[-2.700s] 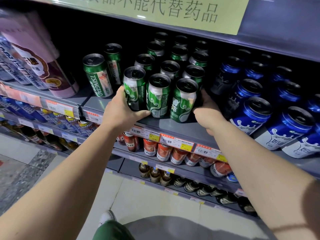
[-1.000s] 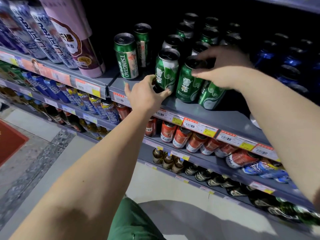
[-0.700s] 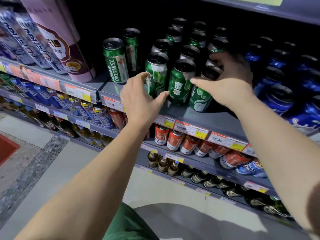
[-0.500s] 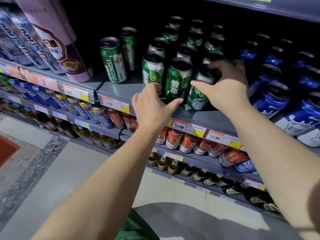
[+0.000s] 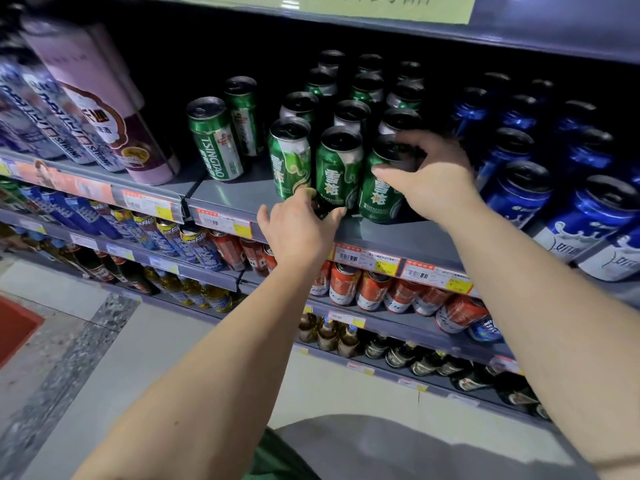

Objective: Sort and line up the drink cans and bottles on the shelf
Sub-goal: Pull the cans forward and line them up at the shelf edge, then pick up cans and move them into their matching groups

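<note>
Right hand is curled over the rim of the front-right green can, thumb low on the label side and fingers wrapped round the top, a proper hold. Left hand sits lower, thumb and fingers spread, fingertips against the foot of the middle front can; whether it's pinching or only bracing, I can't tell from here.

All of it is happening on the grey shelf, with three green cans forming the front row, set back a little from the lip. The gripped can stands touching its middle neighbour, and that's the danger: drag it sideways and it shoves the middle one into the left front can, and tall narrow cans go over like skittles. Pull it forward too hard and it's off the edge, onto the red cans below or the floor.

Behind, more green rows stand tightly packed into the dark, so a knuckle pushed back could topple one unseen. Off to the left, the Tsingtao can stands apart with another behind it. To the right, the blue cans crowd near the wrist, easy to clip with a careless forearm
</note>
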{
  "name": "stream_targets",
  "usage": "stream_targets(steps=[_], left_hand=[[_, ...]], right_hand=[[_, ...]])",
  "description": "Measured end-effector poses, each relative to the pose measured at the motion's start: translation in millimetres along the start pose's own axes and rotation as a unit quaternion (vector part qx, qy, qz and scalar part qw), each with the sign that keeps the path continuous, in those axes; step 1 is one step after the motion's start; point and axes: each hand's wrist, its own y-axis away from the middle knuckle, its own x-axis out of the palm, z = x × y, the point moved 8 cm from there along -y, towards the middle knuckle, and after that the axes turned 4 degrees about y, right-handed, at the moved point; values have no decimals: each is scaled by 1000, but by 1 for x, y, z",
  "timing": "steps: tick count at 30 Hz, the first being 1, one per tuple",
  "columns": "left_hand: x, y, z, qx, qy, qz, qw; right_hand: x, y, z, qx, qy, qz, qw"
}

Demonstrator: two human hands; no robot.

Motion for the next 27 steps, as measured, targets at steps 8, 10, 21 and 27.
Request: stream_targets(steps=[8, 10, 21, 27], left_hand=[[-14, 30, -35, 58, 79, -30, 995], [-8, 44, -52, 85, 125, 0, 989], [83, 92, -151, 70, 191, 234, 951], [103, 84, -168, 53, 151, 218, 963]], right_hand=[[-10, 30, -21, 15, -52, -52, 997], [-18, 48, -33, 33, -44, -58, 997], [-182, 58, -85, -12, 9, -213, 977], [-166, 3, -87, -12, 163, -50, 985]])
